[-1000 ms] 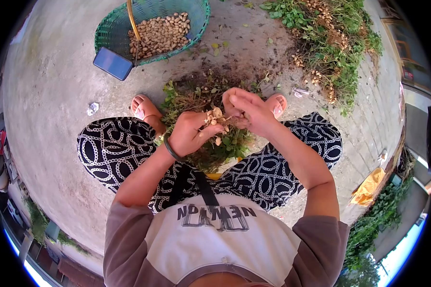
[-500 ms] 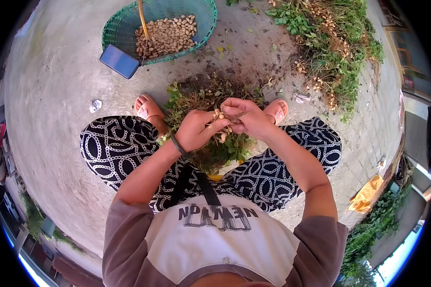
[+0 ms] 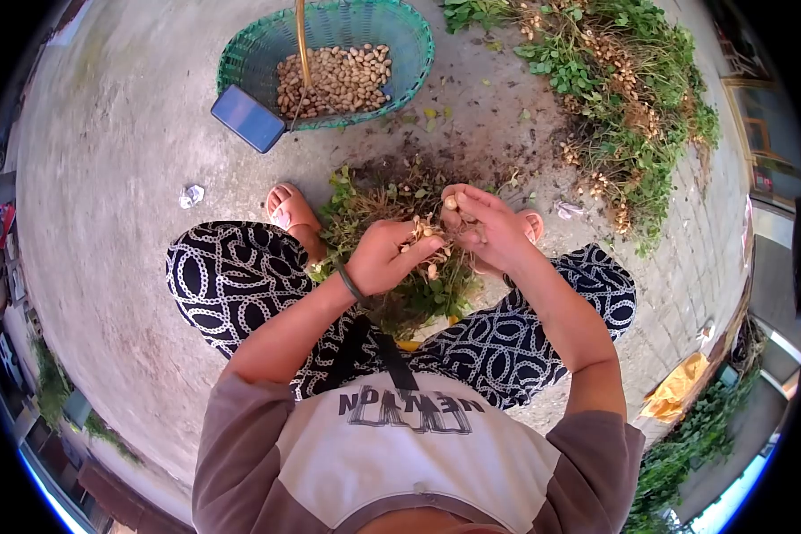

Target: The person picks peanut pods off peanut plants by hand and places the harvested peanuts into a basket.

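Between my knees, my left hand (image 3: 384, 258) is closed around the root end of a peanut plant (image 3: 429, 249), with pale pods sticking out past the thumb. Just to its right, my right hand (image 3: 489, 230) has curled fingers holding a few loose peanuts (image 3: 456, 205). A small gap separates the two hands. Beneath them, a heap of leafy peanut plants (image 3: 356, 209) lies on the ground between my feet.
Ahead stands a green woven basket (image 3: 414, 53) partly filled with peanuts (image 3: 334, 80), a phone (image 3: 247, 119) at its near rim. A larger pile of peanut plants (image 3: 641, 116) lies at upper right. Crumpled paper (image 3: 191, 196) lies on the concrete at left.
My right hand has drawn away from my left, and peanuts now show in its fingers. My left hand still grips the plant. The whole view has shifted slightly.
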Demonstrator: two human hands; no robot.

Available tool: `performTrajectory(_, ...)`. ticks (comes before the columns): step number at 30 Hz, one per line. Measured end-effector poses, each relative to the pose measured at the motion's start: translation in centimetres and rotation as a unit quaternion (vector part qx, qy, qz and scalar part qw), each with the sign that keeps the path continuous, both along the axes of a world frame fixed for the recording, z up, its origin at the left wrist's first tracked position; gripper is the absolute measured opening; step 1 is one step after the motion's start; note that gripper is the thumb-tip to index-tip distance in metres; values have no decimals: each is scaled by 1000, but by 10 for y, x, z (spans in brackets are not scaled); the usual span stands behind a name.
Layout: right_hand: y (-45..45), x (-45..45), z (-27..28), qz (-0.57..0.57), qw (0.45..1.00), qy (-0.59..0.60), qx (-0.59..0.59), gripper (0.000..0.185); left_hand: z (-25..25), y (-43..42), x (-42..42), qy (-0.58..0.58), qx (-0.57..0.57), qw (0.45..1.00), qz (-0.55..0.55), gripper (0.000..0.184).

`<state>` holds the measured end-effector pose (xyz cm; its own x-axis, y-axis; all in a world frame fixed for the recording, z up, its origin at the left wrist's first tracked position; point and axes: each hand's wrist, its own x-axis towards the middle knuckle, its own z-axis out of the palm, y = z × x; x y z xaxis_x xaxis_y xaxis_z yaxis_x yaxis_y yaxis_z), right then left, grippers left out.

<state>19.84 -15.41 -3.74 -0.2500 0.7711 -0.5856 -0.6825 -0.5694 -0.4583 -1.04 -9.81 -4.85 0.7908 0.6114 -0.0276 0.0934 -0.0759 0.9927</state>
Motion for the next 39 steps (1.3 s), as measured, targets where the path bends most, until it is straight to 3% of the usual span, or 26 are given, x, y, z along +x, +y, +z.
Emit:
performTrajectory(1, 7, 2, -13, -22, 999, -17, -24, 15, -9, 2, -2, 96, 41, 992, -68, 36)
performTrajectory(4, 40, 22, -27, 104, 984, -133, -56, 12, -30, -12, -1, 194, 182, 954, -140, 54)
performTrajectory(5, 56, 23, -25, 108, 978, -172, -39, 13, -39, -13, -3, 250, 178, 928, -211, 78)
performTrajectory(6, 80, 20, -20, 112, 970, -213, -21, 13, -52, -17, -11, 260, 235, 908, -229, 81)
performTrajectory(8, 127, 19, -6, 95, 949, -295, 62, 31, -78, -23, -25, 274, 346, 858, -263, 88)
performTrajectory(9, 141, 15, 13, 60, 957, -265, 102, 49, -76, -23, -24, 340, 314, 835, -296, 89)
performTrajectory(12, 157, 21, 19, 21, 901, -390, 190, 63, -72, -13, -19, 389, 264, 795, -384, 87)
performTrajectory(14, 147, 32, 20, 27, 833, -511, 209, 66, -79, -19, -23, 376, 277, 796, -385, 83)
performTrajectory(15, 133, 38, 8, 33, 823, -542, 164, 68, -82, -22, -22, 368, 283, 797, -386, 80)
performTrajectory(18, 62, 48, -66, 262, 685, -679, 34, 92, -58, -13, -8, 447, 223, 777, -383, 73)
performTrajectory(19, 29, 42, -108, 332, 661, -672, -25, 107, -53, -10, -9, 440, 258, 786, -350, 65)
performTrajectory(20, -3, 28, -137, 409, 650, -630, -117, 120, -50, -5, -9, 435, 274, 797, -318, 65)
performTrajectory(22, -64, -6, -185, 428, 661, -566, -244, 133, -46, 8, -5, 430, 299, 813, -254, 63)
performTrajectory(23, -97, -26, -221, 382, 659, -586, -275, 130, -45, 13, -4, 444, 292, 819, -217, 65)
performTrajectory(26, -132, -61, -241, 236, 708, -616, -252, 124, -75, 23, -16, 400, 385, 822, -125, 71)
performTrajectory(27, -131, -60, -242, 193, 711, -635, -232, 122, -62, 26, -7, 473, 353, 795, -140, 81)
performTrajectory(30, -150, -26, -270, 157, 682, -658, -278, 126, -100, 47, -4, 485, 125, 864, -42, 102)
performTrajectory(31, -156, -9, -273, 162, 749, -558, -319, 129, -135, 57, -12, 491, 26, 870, 34, 109)
performTrajectory(32, -160, -3, -283, 143, 756, -563, -303, 131, -179, 62, -20, 488, -72, 863, 110, 116)
performTrajectory(34, -178, -9, -309, 114, 768, -568, -273, 133, -230, 56, -34, 601, -188, 765, 137, 124)
performTrajectory(36, -169, -17, -303, 149, 762, -549, -310, 133, -287, 18, -57, 668, -226, 691, 162, 115)
performTrajectory(38, -156, -24, -308, 159, 738, -573, -320, 131, -314, -20, -69, 695, -264, 646, 173, 105)
performTrajectory(39, -155, -29, -314, 152, 780, -533, -289, 129, -322, -35, -74, 679, -282, 655, 173, 100)
